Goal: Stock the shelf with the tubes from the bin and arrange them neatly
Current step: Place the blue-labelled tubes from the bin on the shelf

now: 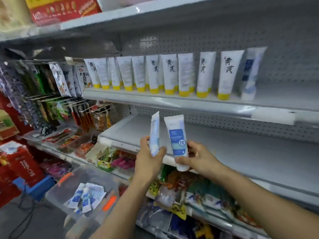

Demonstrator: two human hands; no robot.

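While you hold both tubes below upper shelf [172, 100], free space lies up-right, past standing blue tube [250, 75]. Right hand [198, 157] nearer, fingers wrapped round labelled tube [177, 135], cap down, axis near vertical. Left hand [150, 159] grips second tube [154, 130], edge-on.

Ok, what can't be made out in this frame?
1. Head view: the edge-on tube in the left hand shows no label; the hand covers its lower end.
2. Head view: the blue-label tube in the right hand has small print too blurred to read.
3. Head view: the loose tubes in the bin overlap and blur; count unclear.
4. Head view: the back row behind the yellow-capped tubes is mostly hidden by the front row.
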